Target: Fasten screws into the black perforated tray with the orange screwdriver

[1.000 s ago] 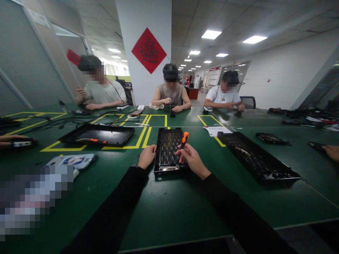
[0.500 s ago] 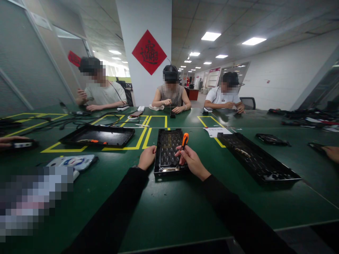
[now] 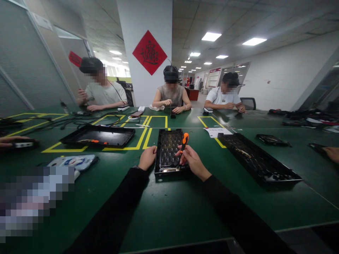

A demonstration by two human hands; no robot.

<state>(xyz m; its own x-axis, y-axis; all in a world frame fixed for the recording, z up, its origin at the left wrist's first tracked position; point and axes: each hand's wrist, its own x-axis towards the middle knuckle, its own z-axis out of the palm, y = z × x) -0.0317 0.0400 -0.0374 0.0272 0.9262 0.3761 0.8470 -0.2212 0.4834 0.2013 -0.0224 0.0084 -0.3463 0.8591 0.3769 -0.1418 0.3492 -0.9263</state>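
An orange and black screwdriver (image 3: 185, 140) is gripped in my right hand (image 3: 194, 162), its handle leaning up and its lower end hidden by the fingers. Below it lies a black bit case (image 3: 169, 173), with rows of small metal bits (image 3: 168, 150) in its tray and a few pale metal pieces near the close end. My left hand (image 3: 147, 158) is closed at the case's left wall, thumb by the rim. Most of its fingers are hidden, so I cannot tell how firmly it holds the case.
A black tray (image 3: 119, 141) with orange items lies on the left, near a phone-like case (image 3: 74, 161). On the right are a long black tray (image 3: 275, 178), a paper sheet (image 3: 215, 132) and a small black case (image 3: 272, 139). Cables (image 3: 79, 121) run across the left. Several co-workers sit around.
My hands, the screwdriver and the bit case stay almost in place. The whole view has shifted very slightly.
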